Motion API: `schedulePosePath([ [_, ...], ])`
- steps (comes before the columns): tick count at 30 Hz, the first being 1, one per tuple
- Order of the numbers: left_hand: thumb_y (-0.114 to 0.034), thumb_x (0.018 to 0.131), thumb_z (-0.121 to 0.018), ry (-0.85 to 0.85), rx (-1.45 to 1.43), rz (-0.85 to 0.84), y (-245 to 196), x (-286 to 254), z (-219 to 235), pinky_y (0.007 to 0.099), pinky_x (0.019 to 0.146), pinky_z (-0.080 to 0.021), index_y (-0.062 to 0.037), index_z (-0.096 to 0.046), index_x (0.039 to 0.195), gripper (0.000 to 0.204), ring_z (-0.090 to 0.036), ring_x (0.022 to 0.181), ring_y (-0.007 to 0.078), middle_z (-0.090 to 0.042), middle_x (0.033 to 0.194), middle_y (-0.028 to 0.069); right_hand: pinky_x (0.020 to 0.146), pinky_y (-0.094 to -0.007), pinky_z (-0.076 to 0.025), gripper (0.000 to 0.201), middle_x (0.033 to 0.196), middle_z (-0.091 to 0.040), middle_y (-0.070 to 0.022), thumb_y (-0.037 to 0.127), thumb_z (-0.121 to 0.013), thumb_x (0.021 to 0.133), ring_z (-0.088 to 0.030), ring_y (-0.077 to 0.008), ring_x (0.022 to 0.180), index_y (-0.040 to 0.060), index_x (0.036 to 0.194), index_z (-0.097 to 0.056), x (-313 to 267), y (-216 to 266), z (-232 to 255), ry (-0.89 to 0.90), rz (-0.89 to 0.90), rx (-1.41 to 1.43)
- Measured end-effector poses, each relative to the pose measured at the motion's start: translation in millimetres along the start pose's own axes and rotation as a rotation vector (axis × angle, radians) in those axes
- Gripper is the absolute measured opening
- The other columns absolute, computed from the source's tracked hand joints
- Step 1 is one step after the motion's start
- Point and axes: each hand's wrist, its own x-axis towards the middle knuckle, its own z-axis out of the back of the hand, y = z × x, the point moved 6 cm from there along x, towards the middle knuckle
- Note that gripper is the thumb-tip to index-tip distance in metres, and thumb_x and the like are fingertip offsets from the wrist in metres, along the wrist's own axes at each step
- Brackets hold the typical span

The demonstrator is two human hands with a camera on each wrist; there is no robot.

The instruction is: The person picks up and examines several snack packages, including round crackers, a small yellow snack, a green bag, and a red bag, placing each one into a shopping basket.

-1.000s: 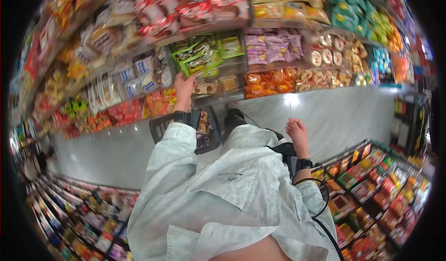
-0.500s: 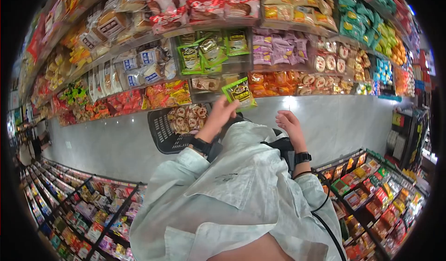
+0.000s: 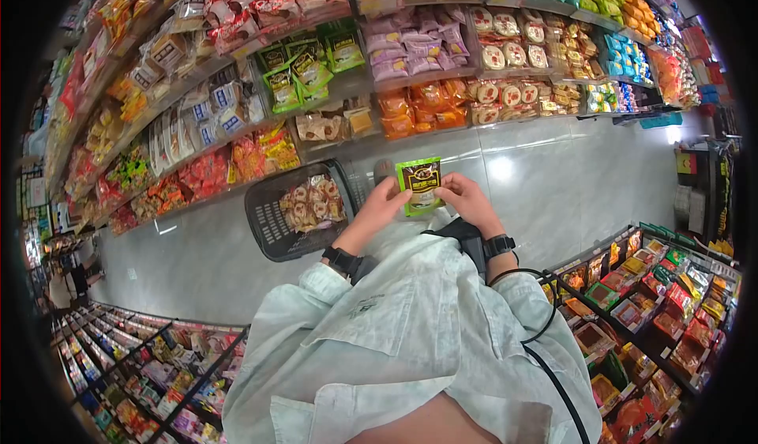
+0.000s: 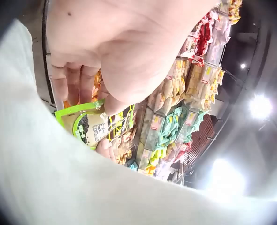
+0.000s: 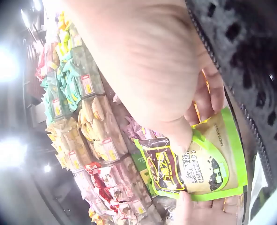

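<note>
A small green-edged snack packet (image 3: pixel 420 182) with a dark label is held upright in front of the body. My left hand (image 3: pixel 386 201) pinches its left edge, thumb on the printed face. On the opposite edge, my right hand (image 3: pixel 467 197) grips it the same way. The left wrist view shows the packet (image 4: pixel 94 124) under the left thumb, the other fingers behind it. Close up in the right wrist view, the packet (image 5: pixel 194 161) has a clear window with pale contents and dark specks. Matching green packets (image 3: pixel 300 69) lie in a shelf bin above.
A dark shopping basket (image 3: pixel 264 223) stands on the floor to the left, holding bagged round biscuits (image 3: pixel 313 203). Ahead run shelves of bagged snacks, with purple packets (image 3: pixel 410 45) and orange packets (image 3: pixel 424 106). Low display bins (image 3: pixel 632 317) flank me behind right. Grey floor (image 3: pixel 553 167) lies between.
The left hand took a green packet from the shelf bin and brought it back toward the body. The right hand moved in and took hold of its other edge.
</note>
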Motion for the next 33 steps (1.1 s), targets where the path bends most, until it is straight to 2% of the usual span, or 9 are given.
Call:
schedulePosePath([
  [3, -0.02, 0.101, -0.054, -0.045, -0.039, -0.016, 22, -34, -33, 0.0284, 0.085, -0.049, -0.0065, -0.054, 0.13, 0.032, -0.057, 0.104, 0.0098, -0.063, 0.117, 0.0004, 0.076, -0.0234, -0.049, 0.009, 0.092, -0.064, 0.0012, 0.01, -0.063, 0.096, -0.059, -0.0064, 0.084, 0.0031, 0.102, -0.06, -31, -19, -1, 0.042, 0.06, 0.049],
  [7, -0.014, 0.101, -0.052, -0.15, -0.093, 0.057, 45, -82, -58, 0.0299, 0.095, -0.047, -0.0008, -0.052, 0.132, 0.034, -0.059, 0.108, 0.0128, -0.062, 0.122, 0.0047, 0.074, -0.0232, -0.048, 0.012, 0.087, -0.062, 0.0013, 0.013, -0.061, 0.097, -0.057, -0.006, 0.082, 0.0012, 0.098, -0.059, -64, -52, -16, 0.12, -0.008, 0.151],
  [8, -0.018, 0.102, -0.052, -0.178, -0.055, 0.015, 49, -94, -64, 0.0297, 0.083, -0.052, -0.0053, -0.055, 0.128, 0.029, -0.06, 0.103, 0.0115, -0.063, 0.117, 0.0022, 0.074, -0.0232, -0.047, 0.013, 0.087, -0.062, 0.0016, 0.014, -0.061, 0.097, -0.057, -0.0058, 0.082, 0.0011, 0.097, -0.059, -72, -58, -19, 0.132, -0.022, 0.141],
  [12, -0.015, 0.101, -0.053, -0.264, 0.079, 0.042, 71, -131, -77, 0.0285, 0.08, -0.053, -0.0053, -0.056, 0.127, 0.028, -0.062, 0.096, 0.0109, -0.066, 0.112, 0.0023, 0.07, -0.0232, -0.046, 0.017, 0.084, -0.06, 0.0026, 0.018, -0.058, 0.099, -0.054, -0.0053, 0.076, 0.0014, 0.094, -0.059, -106, -46, -29, 0.167, -0.064, 0.052],
  [16, -0.014, 0.101, -0.054, -0.307, 0.054, 0.021, 69, -162, -85, 0.0281, 0.077, -0.054, -0.0047, -0.056, 0.128, 0.029, -0.063, 0.094, 0.0103, -0.067, 0.111, 0.0028, 0.065, -0.0241, -0.045, 0.018, 0.078, -0.059, 0.0016, 0.02, -0.059, 0.098, -0.052, -0.0055, 0.072, 0.0021, 0.093, -0.059, -109, -74, -48, 0.221, 0.053, 0.084],
  [25, -0.011, 0.098, -0.055, -0.571, 0.031, 0.095, 104, -217, -79, 0.0279, 0.079, -0.05, -0.0005, -0.054, 0.125, 0.029, -0.064, 0.091, 0.0118, -0.069, 0.102, 0.0073, 0.07, -0.0289, -0.048, 0.024, 0.079, -0.062, -0.0035, 0.026, -0.061, 0.095, -0.055, -0.0112, 0.074, 0.0017, 0.095, -0.061, -127, -99, -90, 0.325, -0.01, -0.062],
  [28, -0.01, 0.097, -0.056, -0.664, 0.013, 0.11, 113, -243, -71, 0.0275, 0.074, -0.05, -0.001, -0.052, 0.124, 0.029, -0.064, 0.085, 0.0116, -0.069, 0.096, 0.0074, 0.068, -0.0258, -0.045, 0.019, 0.081, -0.057, 0.0019, 0.02, -0.057, 0.099, -0.051, -0.0072, 0.075, 0.0021, 0.093, -0.058, -125, -114, -118, 0.431, -0.03, -0.072],
  [31, -0.006, 0.097, -0.055, -0.642, 0.088, 0.175, 126, -270, -66, 0.025, 0.073, -0.049, -0.0058, -0.04, 0.137, 0.043, -0.063, 0.086, 0.0097, -0.067, 0.103, 0.0083, 0.071, -0.0302, -0.048, 0.021, 0.081, -0.064, -0.0051, 0.023, -0.062, 0.093, -0.057, -0.0134, 0.074, 0.0021, 0.095, -0.062, -127, -118, -142, 0.467, -0.06, -0.115],
  [33, -0.003, 0.095, -0.055, -0.661, 0.088, 0.188, 135, -288, -65, 0.0254, 0.073, -0.049, -0.007, -0.032, 0.142, 0.052, -0.063, 0.086, 0.0104, -0.067, 0.104, 0.008, 0.072, -0.0303, -0.048, 0.019, 0.082, -0.064, -0.0055, 0.021, -0.062, 0.093, -0.057, -0.0138, 0.074, 0.0021, 0.096, -0.062, -130, -121, -160, 0.536, -0.08, -0.101],
])
